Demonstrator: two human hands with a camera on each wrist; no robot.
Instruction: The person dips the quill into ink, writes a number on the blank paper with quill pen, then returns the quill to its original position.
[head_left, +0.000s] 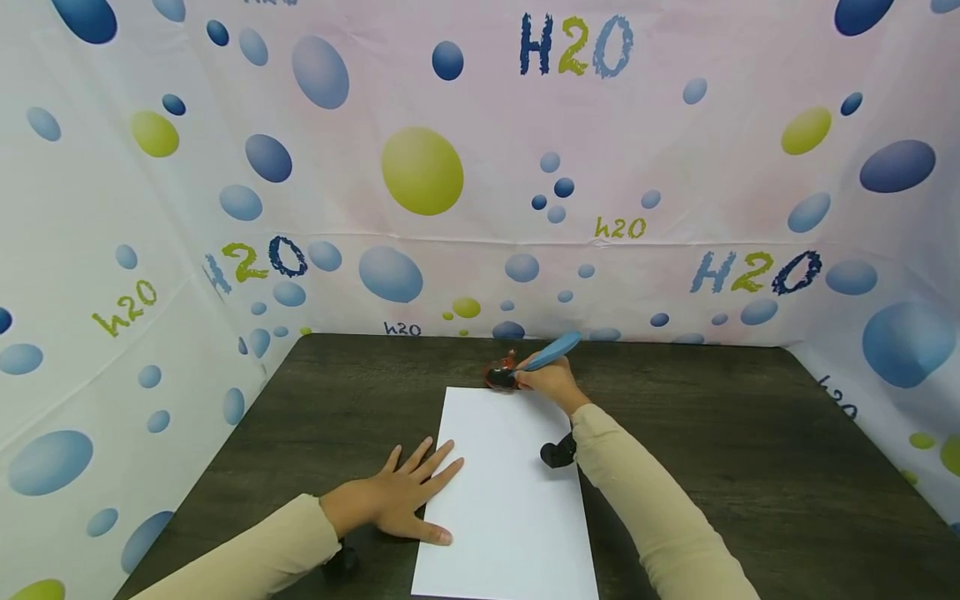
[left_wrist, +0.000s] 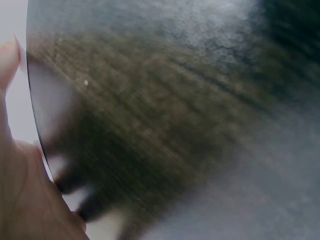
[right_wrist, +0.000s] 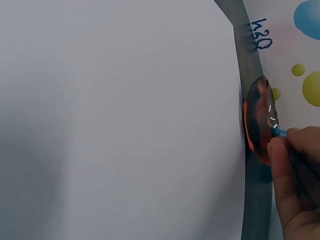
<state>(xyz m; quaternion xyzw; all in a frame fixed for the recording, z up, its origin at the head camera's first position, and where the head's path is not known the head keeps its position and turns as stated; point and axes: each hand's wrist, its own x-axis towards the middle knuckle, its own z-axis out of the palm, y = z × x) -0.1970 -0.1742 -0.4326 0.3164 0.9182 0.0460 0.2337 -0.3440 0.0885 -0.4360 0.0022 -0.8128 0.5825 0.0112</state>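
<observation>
A sheet of white paper lies on the dark wooden table. My left hand rests with spread fingers over its left edge. Beyond the paper's far edge, my right hand grips a spoon with a blue handle slanting up to the right. Its shiny oval bowl faces the table and carries orange-red streaks in the right wrist view. Behind the bowl, in the head view, shows a small orange-red thing, partly hidden. The left wrist view is blurred, with part of the left hand along its left side.
The dark table ends at a white backdrop printed with bubbles and H2O lettering, which rises at the back and both sides. A black wrist camera on the right wrist hangs over the paper's right edge.
</observation>
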